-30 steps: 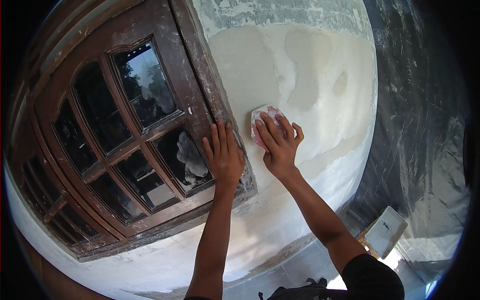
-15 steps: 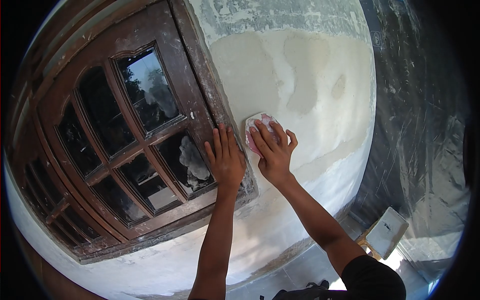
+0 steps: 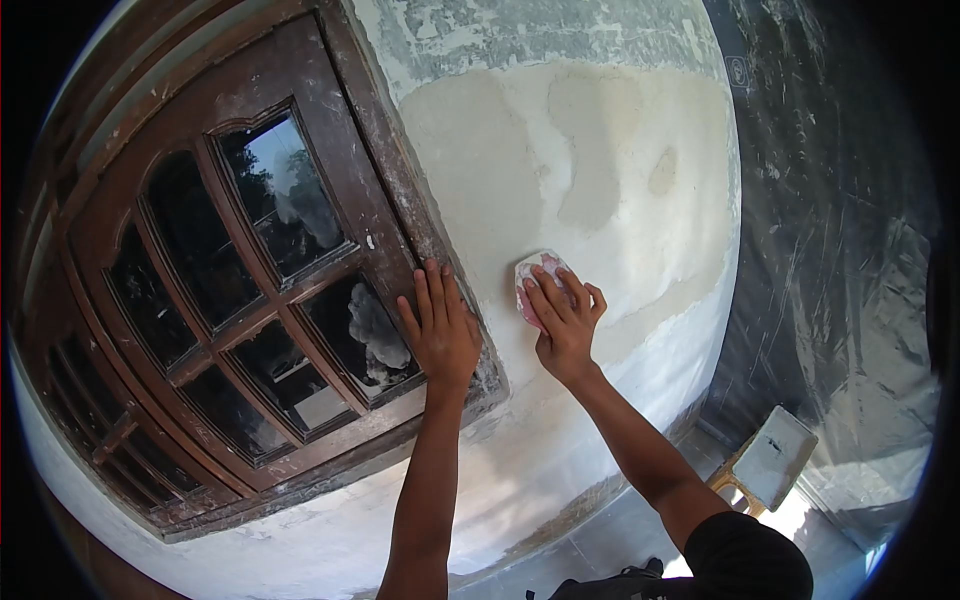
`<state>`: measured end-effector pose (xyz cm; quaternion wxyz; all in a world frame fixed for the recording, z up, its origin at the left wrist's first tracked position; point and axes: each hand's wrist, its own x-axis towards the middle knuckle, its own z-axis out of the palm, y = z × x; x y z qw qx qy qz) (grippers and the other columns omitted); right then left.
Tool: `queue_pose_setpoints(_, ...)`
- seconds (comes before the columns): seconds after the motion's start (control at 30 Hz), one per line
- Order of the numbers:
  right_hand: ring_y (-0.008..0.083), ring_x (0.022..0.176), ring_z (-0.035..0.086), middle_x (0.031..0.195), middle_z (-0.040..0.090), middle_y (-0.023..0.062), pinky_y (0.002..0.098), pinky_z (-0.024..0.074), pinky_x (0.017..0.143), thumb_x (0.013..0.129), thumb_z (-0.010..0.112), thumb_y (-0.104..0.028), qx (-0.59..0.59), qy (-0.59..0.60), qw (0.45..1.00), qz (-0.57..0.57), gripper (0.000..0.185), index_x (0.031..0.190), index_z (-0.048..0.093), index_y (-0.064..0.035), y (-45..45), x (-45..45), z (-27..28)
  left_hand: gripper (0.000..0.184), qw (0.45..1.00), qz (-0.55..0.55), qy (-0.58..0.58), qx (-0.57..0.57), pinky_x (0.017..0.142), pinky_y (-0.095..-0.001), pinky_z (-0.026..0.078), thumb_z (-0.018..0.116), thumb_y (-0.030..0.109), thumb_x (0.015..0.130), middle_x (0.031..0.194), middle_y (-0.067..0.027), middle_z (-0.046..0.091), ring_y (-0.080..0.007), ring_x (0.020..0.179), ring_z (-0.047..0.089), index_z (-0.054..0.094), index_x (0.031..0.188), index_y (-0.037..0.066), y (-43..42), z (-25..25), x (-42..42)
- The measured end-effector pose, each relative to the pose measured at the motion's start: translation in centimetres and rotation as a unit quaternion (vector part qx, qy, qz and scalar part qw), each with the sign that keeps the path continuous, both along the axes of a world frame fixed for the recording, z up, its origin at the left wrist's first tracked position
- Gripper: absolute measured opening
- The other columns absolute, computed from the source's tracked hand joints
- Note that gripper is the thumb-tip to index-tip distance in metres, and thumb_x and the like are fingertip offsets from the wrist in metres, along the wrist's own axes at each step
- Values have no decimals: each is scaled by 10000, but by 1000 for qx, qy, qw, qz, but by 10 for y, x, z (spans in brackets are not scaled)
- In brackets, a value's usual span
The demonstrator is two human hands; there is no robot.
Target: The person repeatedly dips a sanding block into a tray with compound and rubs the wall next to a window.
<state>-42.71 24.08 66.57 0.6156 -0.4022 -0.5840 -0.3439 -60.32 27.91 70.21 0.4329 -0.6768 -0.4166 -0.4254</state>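
Observation:
My right hand (image 3: 568,330) presses a flat pink sanding pad (image 3: 526,304), coated in white dust, against the plastered wall (image 3: 480,140). Its fingers lie curved over the pad's face and hide part of it. To the left, my left hand (image 3: 445,340) lies flat with fingers stretched on the edge of the brown wooden window frame (image 3: 400,200), holding nothing. Around the pad the wall shows beige and whitish patches, with rougher grey-green paint (image 3: 550,30) above.
Glass panes (image 3: 280,190) fill the window at left. Dark plastic sheeting (image 3: 820,200) hangs on the right. Low at the right stands a small stool (image 3: 780,450) with a pale, stained top, on a grey tiled floor (image 3: 570,560).
My right hand and the pad have slid down and slightly right along the wall, away from the window frame. My left hand stays on the frame; the view has shifted slightly.

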Motion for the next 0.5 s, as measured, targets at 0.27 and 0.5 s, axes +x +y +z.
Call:
queue_pose_setpoints(0.27,285,1387,458,1456,584,16,485,226,1107,733,590,68,0,2,1000,15,654,1345,642,-156,38,5,-16,570,1000,-5,2,7,1221,-595,127,504,152,951,1616,-185,352,-342,1526,274,425,1489,-19,2,2,-1)
queue_pose_setpoints(0.5,276,1377,467,1444,595,16,506,189,1124,747,573,57,-13,-2,1000,3,632,1339,650,-152,10,9,-23,577,1000,-6,-4,7,1222,-594,122,491,170,947,1614,-189,353,-350,1525,275,427,1488,-21,1,-1,0)
